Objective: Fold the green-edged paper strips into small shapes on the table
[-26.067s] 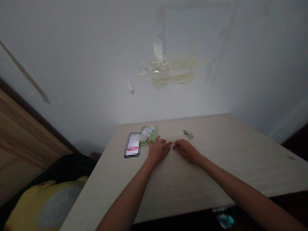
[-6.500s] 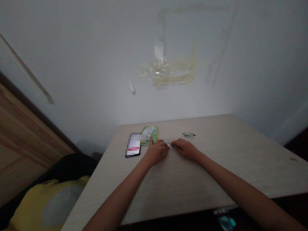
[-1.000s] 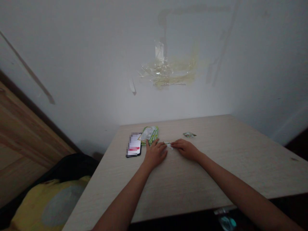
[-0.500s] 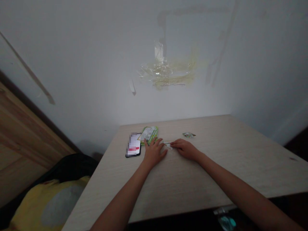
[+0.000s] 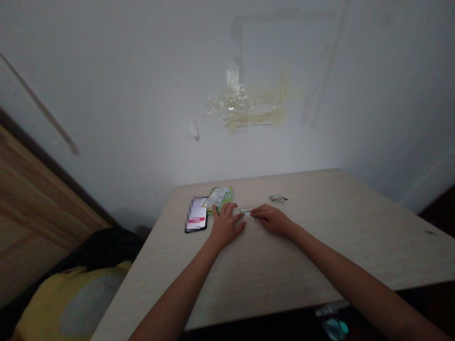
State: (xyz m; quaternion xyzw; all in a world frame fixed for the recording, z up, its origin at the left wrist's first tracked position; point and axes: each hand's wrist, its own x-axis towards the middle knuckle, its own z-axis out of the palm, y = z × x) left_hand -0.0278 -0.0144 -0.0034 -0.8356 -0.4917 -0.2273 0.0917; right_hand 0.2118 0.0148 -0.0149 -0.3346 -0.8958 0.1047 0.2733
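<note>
Between my hands a small white-and-green paper piece lies on the pale wooden table. My left hand rests with its fingers spread. One of its fingertips reaches the left end of the piece, while others lie by the near edge of a green-and-white packet. My right hand has its fingers pressed together on the right end of the piece, partly covering it. The packet's corner overlaps a phone with a lit screen. Beyond my right hand is a small crumpled wrapper.
A white wall with peeling clear tape rises behind the table. At the lower left are a yellow-and-grey cushion-like item and wooden panelling. A clear bottle with a teal cap shows below the front edge.
A little more of the paper piece's printed face shows between my hands. My left hand has shifted very slightly; my right hand stays at the right end.
</note>
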